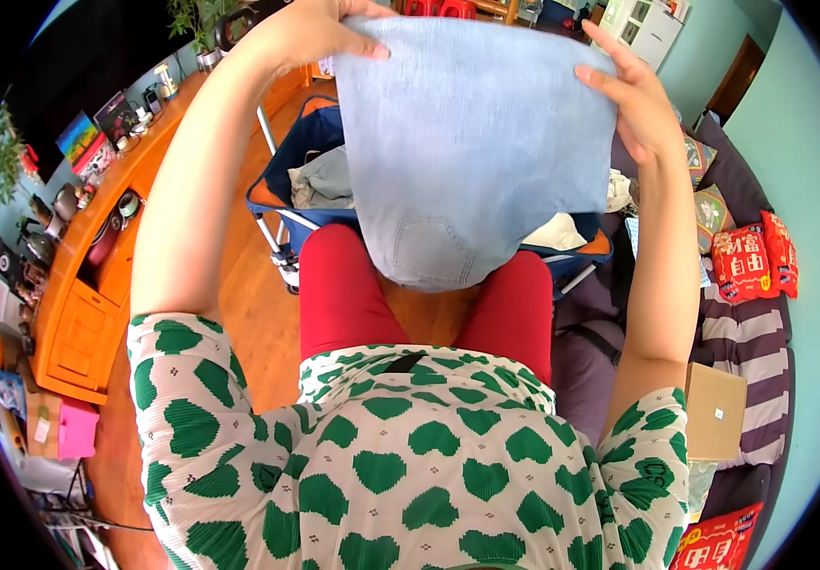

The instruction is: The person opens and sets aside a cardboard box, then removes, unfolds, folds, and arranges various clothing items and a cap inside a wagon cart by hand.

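Observation:
A pair of light-blue denim jeans [467,123] hangs stretched out in front of me, with a stitched pocket showing near the bottom. My left hand [343,33] grips the upper left corner, thumb on the near side and the other fingers hidden behind the cloth. At the upper right edge, my right hand [636,104] pinches the denim, its index finger pointing upward. Behind the jeans stands a blue folding cart [272,180], partly covered by them. Inside the cart lie a grey-blue garment [326,180] and a white cloth [557,233].
An orange wooden cabinet [82,328] runs along the left, loaded with small items. On the right is a dark sofa [581,366] with a cardboard box [714,413], red cushions [743,261] and a striped cover [747,347]. Wooden flooring [258,328] shows beside my legs.

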`<state>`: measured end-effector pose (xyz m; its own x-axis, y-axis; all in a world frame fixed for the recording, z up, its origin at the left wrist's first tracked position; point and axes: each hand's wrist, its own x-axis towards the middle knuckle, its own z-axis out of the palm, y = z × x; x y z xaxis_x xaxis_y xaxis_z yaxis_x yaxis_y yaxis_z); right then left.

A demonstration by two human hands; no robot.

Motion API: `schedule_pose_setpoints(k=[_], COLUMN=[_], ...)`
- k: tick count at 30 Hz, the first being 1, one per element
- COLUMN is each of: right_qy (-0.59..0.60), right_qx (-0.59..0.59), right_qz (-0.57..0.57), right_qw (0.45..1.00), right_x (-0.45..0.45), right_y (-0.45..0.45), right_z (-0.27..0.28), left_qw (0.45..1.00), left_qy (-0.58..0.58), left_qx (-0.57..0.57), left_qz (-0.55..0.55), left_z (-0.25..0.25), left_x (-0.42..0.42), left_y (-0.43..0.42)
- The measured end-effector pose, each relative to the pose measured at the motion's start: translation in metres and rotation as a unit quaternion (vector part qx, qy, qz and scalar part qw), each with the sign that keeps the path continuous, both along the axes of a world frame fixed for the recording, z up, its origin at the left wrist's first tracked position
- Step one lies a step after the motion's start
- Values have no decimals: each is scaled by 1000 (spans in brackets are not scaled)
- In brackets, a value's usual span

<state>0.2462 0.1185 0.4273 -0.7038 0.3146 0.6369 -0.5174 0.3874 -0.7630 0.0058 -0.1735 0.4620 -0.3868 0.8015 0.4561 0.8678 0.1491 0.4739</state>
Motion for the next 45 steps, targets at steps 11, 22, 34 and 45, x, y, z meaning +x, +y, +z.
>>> schedule_pose_setpoints(k=[11, 22, 34, 45], right_qy=[-250, -58, 44, -159], right_qx=[370, 283, 382, 80], right_qz=[-68, -271, -350, 17], right_qw=[892, 918, 854, 984], right_x=[57, -3, 62, 66], right_y=[-9, 26, -9, -35], right_z=[-15, 30, -78, -223], left_qw=[930, 959, 905, 978], left_qy=[-48, 209, 390, -148], left_qx=[-343, 28, 161, -18], left_qz=[-123, 188, 59, -146], left_z=[-17, 26, -80, -239], left_x=[50, -16, 71, 49], left_y=[-20, 27, -34, -58])
